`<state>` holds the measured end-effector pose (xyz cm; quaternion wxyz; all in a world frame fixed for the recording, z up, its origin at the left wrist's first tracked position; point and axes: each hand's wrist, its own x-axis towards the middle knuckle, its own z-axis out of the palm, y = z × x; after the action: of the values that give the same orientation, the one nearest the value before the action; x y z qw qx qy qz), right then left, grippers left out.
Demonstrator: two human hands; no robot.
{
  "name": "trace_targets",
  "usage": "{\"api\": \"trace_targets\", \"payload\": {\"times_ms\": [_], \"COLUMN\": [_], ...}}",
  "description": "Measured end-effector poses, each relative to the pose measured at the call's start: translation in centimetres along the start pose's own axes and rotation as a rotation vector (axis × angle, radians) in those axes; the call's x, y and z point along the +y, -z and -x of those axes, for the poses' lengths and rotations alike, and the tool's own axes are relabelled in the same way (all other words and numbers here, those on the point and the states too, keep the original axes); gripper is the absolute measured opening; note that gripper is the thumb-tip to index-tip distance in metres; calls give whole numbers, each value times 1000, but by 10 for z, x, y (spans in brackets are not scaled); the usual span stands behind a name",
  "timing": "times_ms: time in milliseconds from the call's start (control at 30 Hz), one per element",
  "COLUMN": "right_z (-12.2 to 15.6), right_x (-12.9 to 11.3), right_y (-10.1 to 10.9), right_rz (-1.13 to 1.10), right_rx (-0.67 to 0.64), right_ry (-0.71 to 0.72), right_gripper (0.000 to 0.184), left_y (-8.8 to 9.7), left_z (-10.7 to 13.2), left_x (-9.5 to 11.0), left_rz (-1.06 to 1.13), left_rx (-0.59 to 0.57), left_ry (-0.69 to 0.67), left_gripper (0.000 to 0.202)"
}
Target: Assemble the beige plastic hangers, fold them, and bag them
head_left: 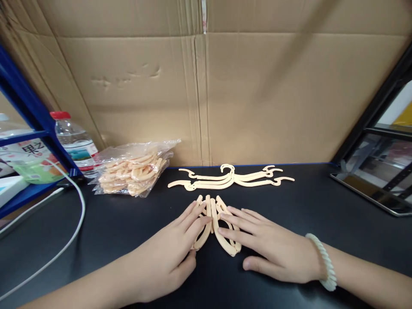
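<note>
My left hand [175, 244] lies flat on the black table, its fingers stretched over the left half of a folded cream plastic hanger [213, 214]. My right hand [270, 249], with a white coil bracelet on the wrist, rests flat beside it, fingertips on the hanger's right half. Both hands press down with fingers extended, not wrapped round anything. Just beyond the folded hanger lies a small stack of unfolded cream hangers [230, 177], spread wide with their hooks up.
A clear plastic bag of more cream hangers [133, 169] sits at the back left. A water bottle [74, 141], a blue shelf frame [28, 116] and a white cable [75, 214] are on the left. A tablet [370, 191] lies at the right. A cardboard wall [206, 86] stands behind.
</note>
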<state>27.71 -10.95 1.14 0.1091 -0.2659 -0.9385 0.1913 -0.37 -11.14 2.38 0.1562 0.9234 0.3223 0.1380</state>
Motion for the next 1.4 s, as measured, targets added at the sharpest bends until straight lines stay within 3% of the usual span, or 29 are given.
{"api": "trace_targets", "payload": {"times_ms": [200, 467, 633, 833, 967, 1067, 1400], "right_z": [2, -1, -4, -1, 2, 2, -1], "right_x": [4, 17, 20, 67, 94, 96, 90], "right_y": [1, 2, 5, 16, 17, 15, 13], "right_rz": [10, 42, 94, 315, 324, 313, 299], "right_rx": [-11, 24, 69, 360, 381, 405, 469], "right_ry": [-63, -129, -97, -148, -248, -247, -177], "right_gripper": [68, 63, 63, 49, 42, 39, 28], "left_y": [-1, -9, -6, 1, 4, 3, -1], "left_z": [-9, -29, -29, -31, -33, -33, -32], "left_x": [2, -16, -21, -45, -62, -65, -65], "left_rz": [29, 62, 102, -99, -212, -246, -316], "left_rx": [-43, 24, 52, 124, 70, 42, 112], "left_ry": [-3, -69, -99, -19, 103, 122, 51], "left_gripper": [53, 49, 50, 44, 50, 51, 41]}}
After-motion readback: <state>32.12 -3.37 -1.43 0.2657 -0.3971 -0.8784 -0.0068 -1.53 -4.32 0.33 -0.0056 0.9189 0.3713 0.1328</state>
